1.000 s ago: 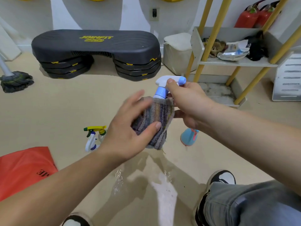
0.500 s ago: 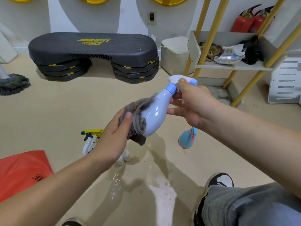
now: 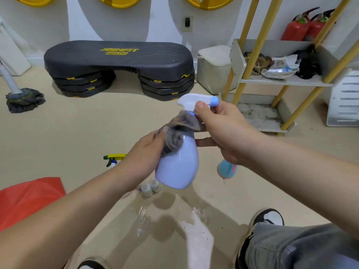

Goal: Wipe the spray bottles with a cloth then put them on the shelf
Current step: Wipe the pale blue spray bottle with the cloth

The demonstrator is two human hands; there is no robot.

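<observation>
Two hands share one job. Your left hand bunches the grey cloth in its curled fingers and presses it to the upper left shoulder of the pale blue spray bottle. The bottle hangs nearly upright, long axis vertical, with its round body below and just right of that grip and its white trigger head above. Your right hand pinches the neck under the head, thumb in front. The shelf stands well apart, up and right of your right hand. I judge that the right hand, nearer and carrying the bottle, suits the placing once wiping ends.
</observation>
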